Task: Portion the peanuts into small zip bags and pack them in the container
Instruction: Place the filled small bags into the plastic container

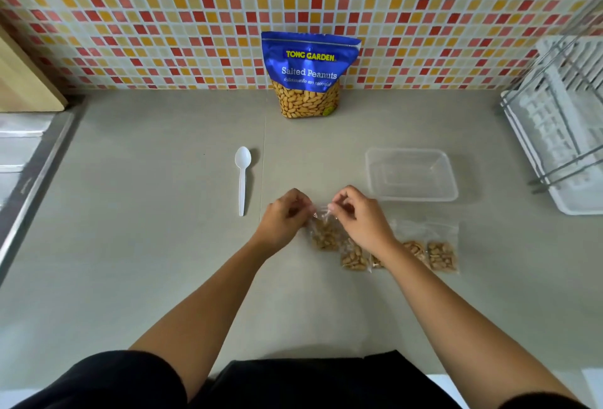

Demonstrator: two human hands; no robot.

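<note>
The left hand (285,217) and the right hand (359,216) are working close together, each pinching one end of the top edge of a small zip bag (324,234). The bag is hanging just above the counter (163,245), directly in front of the person. The main risk here is an incomplete seal. If the fingers are skipping part of the zip track, or a peanut is sitting in the track, the bag is likely to open and spill on the counter or later inside the container. Whether the track is fully closed cannot be told, as the fingers are covering it. A second risk is the right forearm dragging over the filled bags (442,255) lying beneath and beside it, shifting or crushing them. As for contents, the held bag is carrying a portion of peanuts in its lower half. The filled bags are lying flat in a row near the counter's front, each holding a similar portion; the forearm is hiding part of the row. The clear container (370,177) is standing beyond them with no bags in it. The blue peanut pouch (308,75) is standing upright against the tiled wall, and peanuts are showing through its window. A white spoon (242,180) is lying to the left, holding nothing.
</note>
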